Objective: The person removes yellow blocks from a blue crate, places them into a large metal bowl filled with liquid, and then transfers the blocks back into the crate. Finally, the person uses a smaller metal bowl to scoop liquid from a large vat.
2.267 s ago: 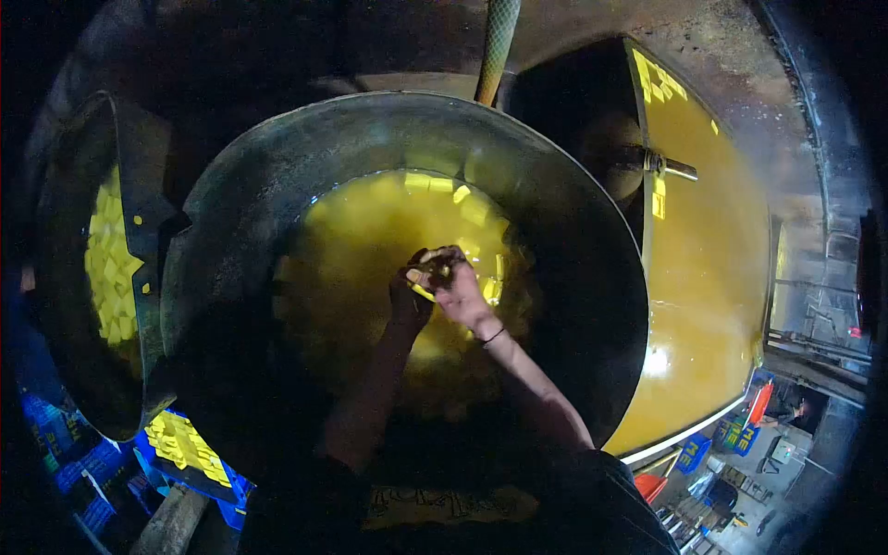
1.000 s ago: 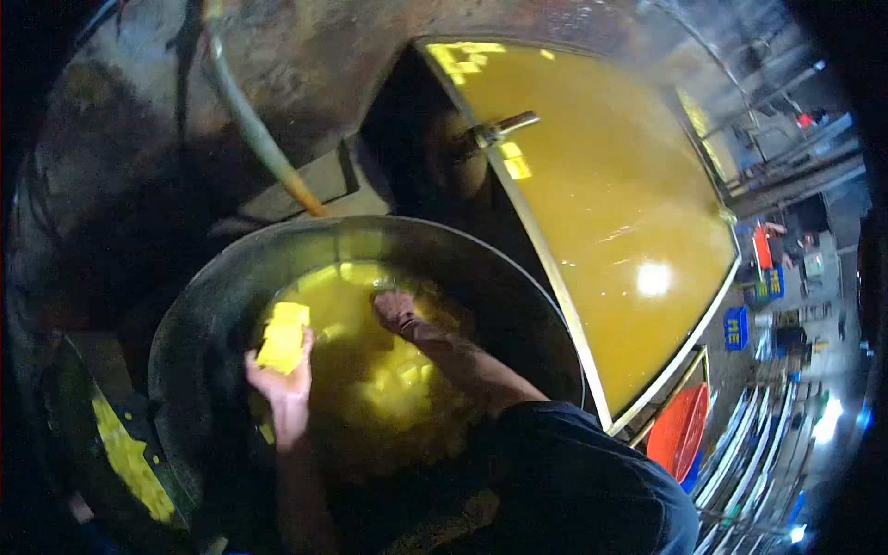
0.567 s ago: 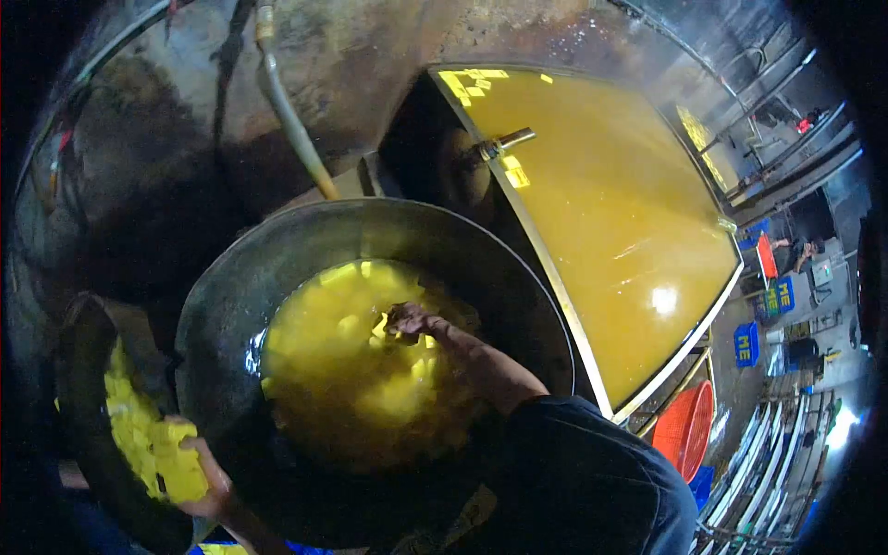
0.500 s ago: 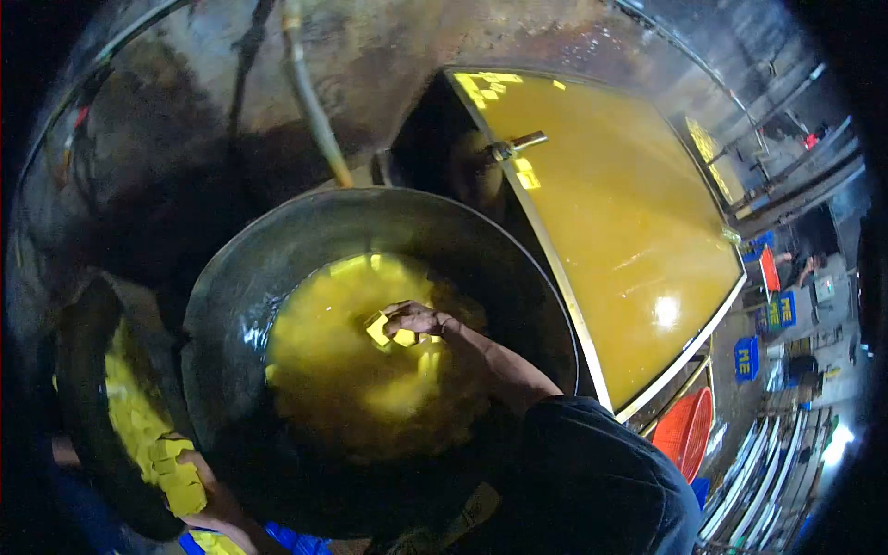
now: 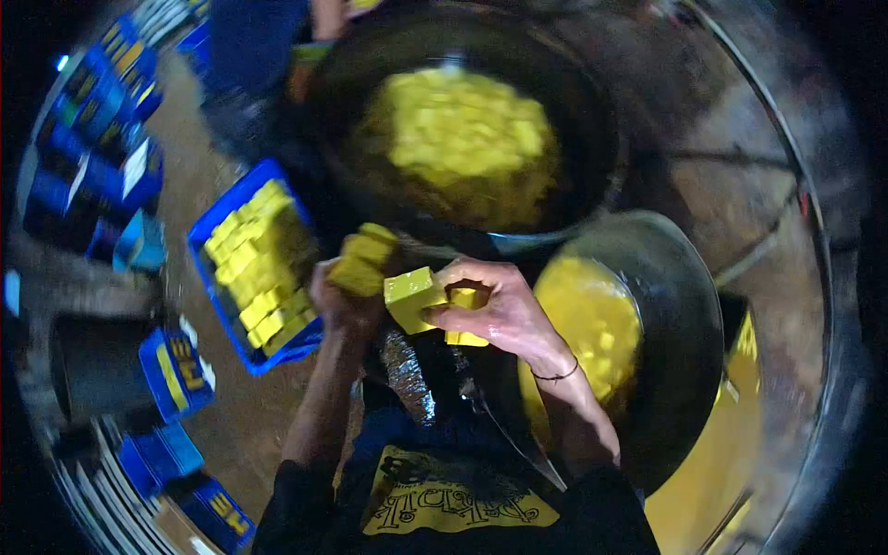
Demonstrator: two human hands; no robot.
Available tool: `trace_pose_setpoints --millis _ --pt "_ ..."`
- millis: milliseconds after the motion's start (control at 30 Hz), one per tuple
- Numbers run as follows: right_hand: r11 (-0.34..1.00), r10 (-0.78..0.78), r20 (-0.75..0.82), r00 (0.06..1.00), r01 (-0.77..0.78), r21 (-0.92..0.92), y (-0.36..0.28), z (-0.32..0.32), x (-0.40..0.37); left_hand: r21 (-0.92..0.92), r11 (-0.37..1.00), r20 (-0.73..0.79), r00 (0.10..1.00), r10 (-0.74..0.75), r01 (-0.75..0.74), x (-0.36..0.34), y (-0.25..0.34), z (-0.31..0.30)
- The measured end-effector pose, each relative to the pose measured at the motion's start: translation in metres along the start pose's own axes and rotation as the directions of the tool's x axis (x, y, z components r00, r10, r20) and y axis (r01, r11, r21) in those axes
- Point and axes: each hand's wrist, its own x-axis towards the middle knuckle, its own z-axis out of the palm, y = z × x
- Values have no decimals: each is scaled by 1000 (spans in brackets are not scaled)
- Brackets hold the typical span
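My left hand (image 5: 333, 301) is closed around several yellow tofu blocks (image 5: 363, 261), stacked upright. Close beside it, my right hand (image 5: 504, 305) grips more yellow tofu blocks (image 5: 413, 298) between thumb and fingers; a further piece shows within its curled palm. Both hands are in front of my body, between a blue crate (image 5: 220, 305) of tofu on the left and a dark wok (image 5: 680, 324) of yellow liquid on the right. A few tofu pieces (image 5: 606, 340) lie in that wok's liquid.
Beyond my hands stands another large wok (image 5: 587, 120) heaped with tofu. A person's leg (image 5: 254, 46) is beside it. Several blue crates (image 5: 176, 375) stand along the left. A vat of yellow liquid (image 5: 689, 499) is at lower right.
The view has swung round from the liquid-filled wok toward the blue crate. My right hand has come out of the wok with tofu, and my left has moved from the other wok with its tofu.
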Motion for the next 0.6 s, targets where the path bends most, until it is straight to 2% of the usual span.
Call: trace_pose_setpoints --millis 33,67,100,133,200,233,300,367,433,467,500,533,567,600 --pt "991 -17 21 1000 19 -132 2 22 21 27 982 48 981 -189 188 4 13 -13" --pt "966 -35 51 998 47 -256 8 41 38 118 983 -36 990 -139 143 0 23 -13" --pt "924 -52 75 996 76 -375 15 59 54 90 989 -51 992 -115 119 1 30 -17" --pt "920 -39 108 993 78 -383 26 76 67 14 990 -61 988 -141 142 3 36 -23" --pt "865 3 -4 1000 -4 -502 51 109 92 -86 985 -84 984 -158 151 13 51 -51" --pt "860 17 28 999 0 -510 54 121 101 -108 982 -78 983 -166 157 21 55 -71" --pt "965 149 116 982 -118 -234 56 138 114 -154 977 -92 983 -161 146 27 72 -98" --pt "936 189 97 977 -150 -317 58 171 128 -142 955 13 965 -260 259 32 88 -113" --pt "737 10 -45 999 -38 -674 78 192 143 -130 959 -55 963 -262 254 33 101 -126" --pt "735 22 -21 1000 -30 -678 87 197 154 -98 962 -109 958 -264 254 34 109 -129" --pt "760 74 176 982 58 -647 95 198 166 -68 964 -165 950 -265 257 37 114 -133" --pt "791 119 361 925 131 -597 106 198 175 -293 887 -89 913 -398 358 42 115 -141" --pt "792 128 378 917 135 -596 136 196 184 -306 887 -97 916 -389 344 47 119 -149" --pt "916 272 443 855 -89 -390 180 192 192 -310 877 -134 897 -422 366 54 124 -156"
